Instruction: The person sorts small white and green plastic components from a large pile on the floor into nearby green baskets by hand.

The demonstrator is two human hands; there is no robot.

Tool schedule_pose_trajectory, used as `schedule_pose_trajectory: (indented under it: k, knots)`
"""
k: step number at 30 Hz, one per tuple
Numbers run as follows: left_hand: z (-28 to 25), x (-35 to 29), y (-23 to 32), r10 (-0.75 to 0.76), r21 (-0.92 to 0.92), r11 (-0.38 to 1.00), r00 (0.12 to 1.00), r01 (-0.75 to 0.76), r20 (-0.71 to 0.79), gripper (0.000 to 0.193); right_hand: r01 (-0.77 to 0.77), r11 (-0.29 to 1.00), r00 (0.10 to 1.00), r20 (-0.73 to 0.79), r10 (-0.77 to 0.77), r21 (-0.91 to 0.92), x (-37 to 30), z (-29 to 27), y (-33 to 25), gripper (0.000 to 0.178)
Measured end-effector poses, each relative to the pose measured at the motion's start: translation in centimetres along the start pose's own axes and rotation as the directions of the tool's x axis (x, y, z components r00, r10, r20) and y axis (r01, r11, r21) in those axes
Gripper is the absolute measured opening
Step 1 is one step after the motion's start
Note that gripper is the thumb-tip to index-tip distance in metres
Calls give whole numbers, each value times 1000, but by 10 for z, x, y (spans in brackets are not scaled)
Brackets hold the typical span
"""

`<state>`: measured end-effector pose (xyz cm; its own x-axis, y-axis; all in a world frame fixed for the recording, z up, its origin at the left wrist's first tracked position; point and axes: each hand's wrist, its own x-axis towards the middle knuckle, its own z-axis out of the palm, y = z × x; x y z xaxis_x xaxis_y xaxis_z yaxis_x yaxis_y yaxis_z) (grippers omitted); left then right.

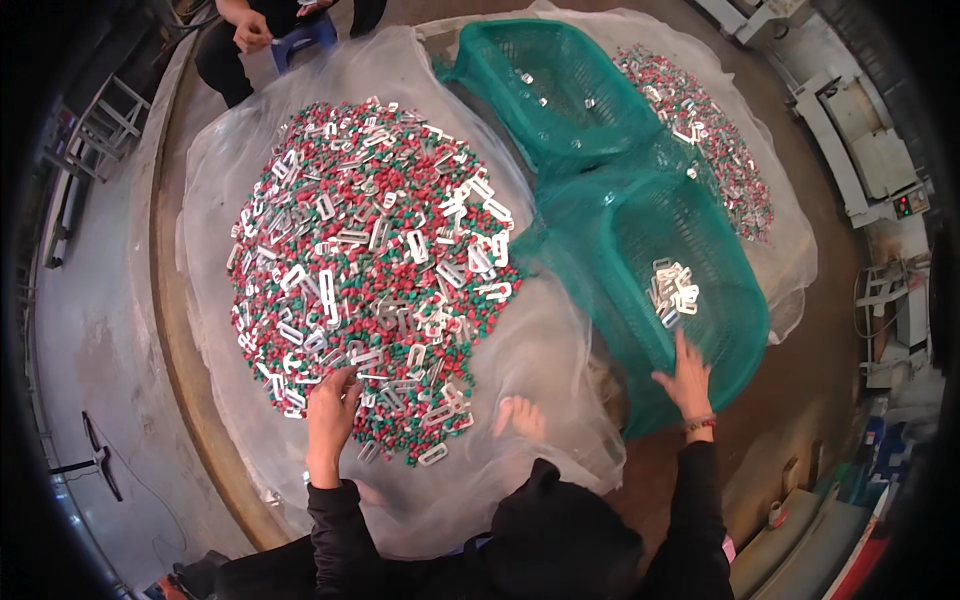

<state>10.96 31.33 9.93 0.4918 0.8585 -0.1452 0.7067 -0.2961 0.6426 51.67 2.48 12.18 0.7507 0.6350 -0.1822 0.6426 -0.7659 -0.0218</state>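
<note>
My left hand (331,412) is at the near left edge of a broad pile of small red and green pellets (400,285) mixed with silver metal slide buckles (327,293). Its fingers are bent together over the pile; what they hold, if anything, is hidden. My right hand (688,380), with a beaded band at the wrist, reaches over a green basket (750,330) covered in green mesh. Its fingers are stretched out and the thumb stands apart. Just past the fingertips is a buckle (670,318), beside a small heap of buckles (677,287) in the basket.
Under the pile spreads a pale translucent sheet (560,330). Another mesh-covered green basket (560,90) with a few pieces stands farther off. A second pellet pile (710,140) lies at right. Opposite, another person's hand (252,32) shows near a blue stool (303,42). Machinery (860,140) stands far right.
</note>
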Motion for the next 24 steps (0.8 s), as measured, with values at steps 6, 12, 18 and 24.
schedule_pose_trajectory:
  k: [6, 12, 18, 24]
  knots:
    - [26, 11, 13, 60, -27, 998, 998, -59, 28, 25, 213, 974, 977, -20, -212, 74, 36, 31, 7, 56]
    - [45, 6, 21, 27, -24, 999, 995, -25, 95, 24, 264, 962, 959, -126, -254, 67, 109, 44, -53, 50]
    - [40, 3, 16, 39, -53, 998, 998, -36, 48, 21, 109, 992, 993, -32, -112, -65, 145, 13, -85, 60]
    - [12, -17, -22, -460, 210, 875, 884, 436, 85, 28, 568, 797, 775, -460, -433, 206, 83, 0, -160, 77]
